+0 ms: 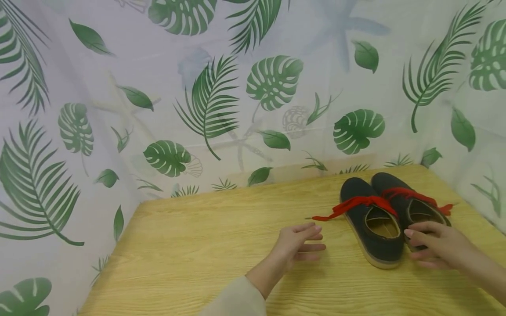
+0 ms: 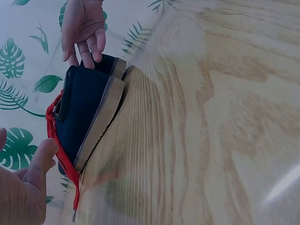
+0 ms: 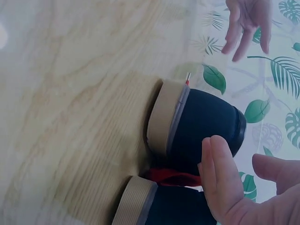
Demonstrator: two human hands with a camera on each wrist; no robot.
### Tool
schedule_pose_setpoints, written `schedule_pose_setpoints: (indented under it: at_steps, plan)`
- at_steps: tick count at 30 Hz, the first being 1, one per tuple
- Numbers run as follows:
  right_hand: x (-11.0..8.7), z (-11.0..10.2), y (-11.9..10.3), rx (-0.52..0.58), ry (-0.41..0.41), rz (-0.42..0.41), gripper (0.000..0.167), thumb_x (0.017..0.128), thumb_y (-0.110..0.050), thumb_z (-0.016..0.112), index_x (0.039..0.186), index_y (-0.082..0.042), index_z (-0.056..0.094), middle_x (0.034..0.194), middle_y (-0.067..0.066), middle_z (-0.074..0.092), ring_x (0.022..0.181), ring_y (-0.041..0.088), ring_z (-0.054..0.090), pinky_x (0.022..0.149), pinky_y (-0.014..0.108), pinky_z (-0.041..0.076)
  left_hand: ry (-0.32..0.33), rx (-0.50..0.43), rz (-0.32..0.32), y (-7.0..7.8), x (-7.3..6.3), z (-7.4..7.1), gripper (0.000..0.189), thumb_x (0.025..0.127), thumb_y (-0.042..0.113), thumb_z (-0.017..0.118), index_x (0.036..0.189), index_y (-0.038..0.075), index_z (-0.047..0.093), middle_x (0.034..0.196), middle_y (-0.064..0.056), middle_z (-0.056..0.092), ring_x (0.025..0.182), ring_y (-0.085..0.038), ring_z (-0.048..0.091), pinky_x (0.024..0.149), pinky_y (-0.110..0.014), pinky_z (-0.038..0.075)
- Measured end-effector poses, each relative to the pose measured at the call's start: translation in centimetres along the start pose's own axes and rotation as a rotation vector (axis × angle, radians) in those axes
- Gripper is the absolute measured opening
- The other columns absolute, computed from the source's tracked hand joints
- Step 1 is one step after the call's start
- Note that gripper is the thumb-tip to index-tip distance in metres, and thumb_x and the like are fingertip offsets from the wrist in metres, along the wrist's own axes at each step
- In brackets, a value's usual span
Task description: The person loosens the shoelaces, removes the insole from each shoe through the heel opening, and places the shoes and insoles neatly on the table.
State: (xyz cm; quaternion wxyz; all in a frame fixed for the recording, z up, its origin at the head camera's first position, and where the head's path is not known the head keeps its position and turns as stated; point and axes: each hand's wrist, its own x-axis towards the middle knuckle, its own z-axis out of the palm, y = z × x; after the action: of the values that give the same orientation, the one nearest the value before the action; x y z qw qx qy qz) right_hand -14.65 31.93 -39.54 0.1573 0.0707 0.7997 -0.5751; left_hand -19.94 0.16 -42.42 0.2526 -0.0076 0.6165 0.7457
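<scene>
Two dark navy shoes point(image 1: 385, 250) with tan soles stand side by side on the right part of the table, toes toward the back wall. Red laces point(image 1: 369, 202) cross their fronts; one end with a metal tip trails left onto the wood. Left of the shoes, my left hand point(image 1: 298, 243) hovers with fingers extended, holding nothing. My right hand point(image 1: 442, 245) is at the heel of the right-hand shoe point(image 1: 424, 210), overlapping it in the head view, its fingers loosely bent around nothing. In the right wrist view, straight fingers point(image 3: 220, 164) lie in front of a navy upper point(image 3: 197, 122).
The wood-grain table point(image 1: 189, 254) reaches back to a white cloth point(image 1: 221, 39) printed with green leaves. This cloth also lines the left and right sides. A light sleeve point(image 1: 237, 300) covers the left forearm.
</scene>
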Motion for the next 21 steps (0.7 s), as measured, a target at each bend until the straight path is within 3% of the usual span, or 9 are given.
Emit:
schedule_pose_setpoints:
  at_steps: [7, 10, 12, 14, 17, 21]
  plan:
    - [-0.1, 0.3, 0.8, 0.058, 0.026, -0.017, 0.024, 0.097, -0.026, 0.054, 0.117, -0.012, 0.057, 0.091, -0.016, 0.066, 0.077, 0.015, 0.07, 0.068, 0.037, 0.058, 0.033, -0.031, 0.009, -0.6, 1.1, 1.5, 0.044, 0.085, 0.027, 0.072, 0.122, 0.004, 0.062, 0.108, -0.018, 0.067, 0.09, -0.032, 0.069, 0.071, -0.042, 0.057]
    - [0.0, 0.5, 0.9, 0.026, 0.036, -0.031, 0.045, 0.099, -0.028, 0.051, 0.134, -0.001, 0.044, 0.095, -0.01, 0.065, 0.078, 0.011, 0.069, 0.07, 0.035, 0.058, 0.047, -0.041, 0.013, -0.8, 1.5, 2.2, 0.044, 0.084, 0.027, 0.073, 0.121, 0.004, 0.062, 0.108, -0.018, 0.067, 0.089, -0.032, 0.07, 0.071, -0.042, 0.057]
    - [0.1, 0.7, 0.9, 0.002, 0.046, -0.049, 0.06, 0.1, -0.028, 0.048, 0.143, 0.007, 0.027, 0.099, -0.003, 0.064, 0.079, 0.007, 0.067, 0.072, 0.033, 0.058, 0.053, -0.053, 0.019, -0.9, 1.6, 2.7, 0.046, 0.083, 0.027, 0.073, 0.121, 0.004, 0.062, 0.107, -0.018, 0.067, 0.089, -0.032, 0.07, 0.071, -0.042, 0.057]
    - [0.2, 1.1, 1.0, -0.021, 0.066, -0.072, 0.074, 0.101, -0.028, 0.046, 0.141, 0.019, 0.005, 0.102, 0.0, 0.062, 0.08, 0.002, 0.065, 0.074, 0.031, 0.058, 0.061, -0.067, 0.025, -0.9, 1.8, 3.1, 0.048, 0.083, 0.027, 0.074, 0.123, 0.004, 0.061, 0.108, -0.017, 0.067, 0.09, -0.032, 0.069, 0.07, -0.043, 0.057]
    - [0.3, 1.6, 1.2, 0.03, 0.093, -0.094, 0.075, 0.1, -0.026, 0.046, 0.141, 0.019, 0.002, 0.101, -0.002, 0.06, 0.08, -0.002, 0.062, 0.075, 0.029, 0.057, 0.08, -0.081, 0.027, -0.9, 2.0, 3.9, 0.049, 0.083, 0.025, 0.074, 0.125, 0.004, 0.06, 0.108, -0.015, 0.067, 0.091, -0.032, 0.069, 0.07, -0.044, 0.057]
    - [0.3, 1.9, 1.2, 0.241, 0.081, -0.009, 0.075, 0.099, -0.028, 0.051, 0.146, 0.01, 0.007, 0.092, -0.013, 0.056, 0.079, -0.001, 0.061, 0.076, 0.029, 0.057, 0.102, -0.102, 0.031, -0.8, 2.3, 4.9, 0.049, 0.082, 0.021, 0.075, 0.124, 0.003, 0.06, 0.105, -0.011, 0.068, 0.095, -0.033, 0.068, 0.071, -0.046, 0.057]
